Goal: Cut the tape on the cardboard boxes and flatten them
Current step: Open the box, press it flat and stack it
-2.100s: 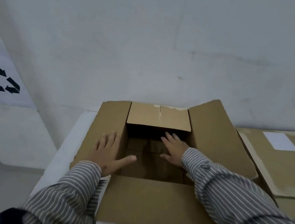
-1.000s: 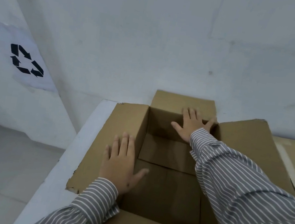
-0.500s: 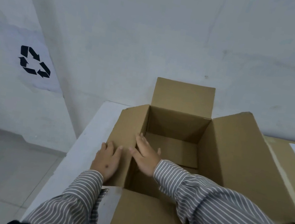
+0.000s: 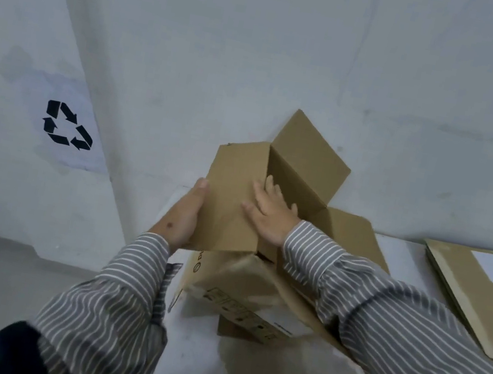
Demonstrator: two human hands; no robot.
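I see the opened cardboard box (image 4: 252,220) tilted up on the white counter (image 4: 403,255), its long axis running near to far; my left hand (image 4: 183,217) grips the left panel's outer edge; my right hand (image 4: 269,215), fingers flat, presses that panel's inner face, nearer the fold.

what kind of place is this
Probably a recycling or waste-sorting corner: a recycling symbol marks the wall, flattened cardboard lies on the white table, and an open cardboard box is being collapsed.
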